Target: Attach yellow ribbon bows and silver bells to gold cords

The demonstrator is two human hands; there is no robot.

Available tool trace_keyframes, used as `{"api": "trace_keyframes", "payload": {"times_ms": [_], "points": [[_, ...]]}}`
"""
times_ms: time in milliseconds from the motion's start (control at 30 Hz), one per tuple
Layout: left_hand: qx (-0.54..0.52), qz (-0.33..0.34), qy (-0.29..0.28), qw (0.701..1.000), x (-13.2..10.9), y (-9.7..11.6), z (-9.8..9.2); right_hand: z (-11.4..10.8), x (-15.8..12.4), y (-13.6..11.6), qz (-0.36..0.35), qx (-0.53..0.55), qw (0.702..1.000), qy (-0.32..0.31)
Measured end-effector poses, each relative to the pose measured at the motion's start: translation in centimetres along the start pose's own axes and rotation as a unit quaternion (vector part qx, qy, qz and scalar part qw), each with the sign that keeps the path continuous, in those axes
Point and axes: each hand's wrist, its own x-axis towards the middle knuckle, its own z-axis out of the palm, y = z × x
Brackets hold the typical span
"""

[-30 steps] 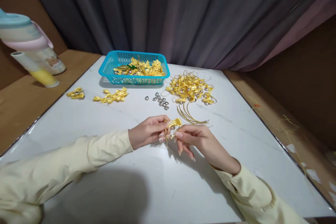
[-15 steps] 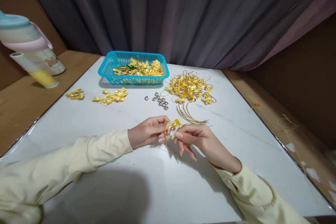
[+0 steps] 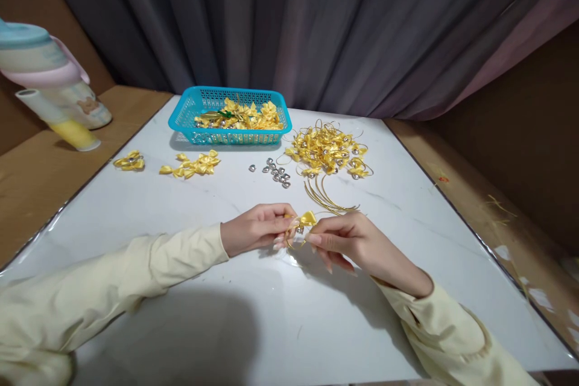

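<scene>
A yellow satin ribbon bow [image 3: 308, 218] with a small silver bell [image 3: 299, 229] is held over the table, pinched between the thumb and fingers of my left hand [image 3: 259, 228]. Beneath it a thin gold cord [image 3: 296, 246] curves in a loop towards my right hand [image 3: 357, 242]. The right thumb and forefinger are pressed together on the cord, though their tips partly hide it. Just beyond my right hand lies a bundle of loose gold cords [image 3: 326, 198]. Several silver bells [image 3: 277, 172] sit a little farther back.
A blue plastic basket [image 3: 176, 119] with yellow bows stands at the back. To its right is a pile of corded bows with bells [image 3: 322, 148]. Loose bows [image 3: 199, 164] and a small bunch [image 3: 130, 161] lie at left. A large bottle [image 3: 40, 66] stands beside the table.
My right hand has drawn a little to the right, away from the left. The bow and bell have shifted slightly right, while my left hand stays almost in place.
</scene>
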Motion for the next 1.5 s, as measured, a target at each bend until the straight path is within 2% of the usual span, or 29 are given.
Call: {"api": "trace_keyframes", "payload": {"times_ms": [233,400,700,1067,1367,1500], "points": [[0.045,-0.012,-0.004,0.999,-0.1,-0.2,-0.2,-0.3,-0.3,-1.3,0.037,-0.046,0.998,-0.011],[0.087,-0.004,-0.022,0.996,-0.3,-0.2,-0.5,-0.7,-0.1,-1.6,0.042,-0.068,0.996,-0.046],[0.122,-0.007,-0.004,0.993,-0.5,-0.2,-0.3,-1.4,0.6,-1.6,0.095,-0.026,0.989,-0.109],[0.115,-0.006,0.024,0.993,-0.2,0.0,-0.2,-1.4,1.0,-1.9,0.103,0.008,0.989,-0.109],[0.081,0.004,0.042,0.996,0.1,0.0,-0.1,-1.2,0.7,-1.4,0.056,-0.006,0.995,-0.081],[0.07,-0.002,0.063,0.996,0.2,0.4,0.2,-1.0,0.8,-1.4,0.036,-0.051,0.997,-0.047]]}}
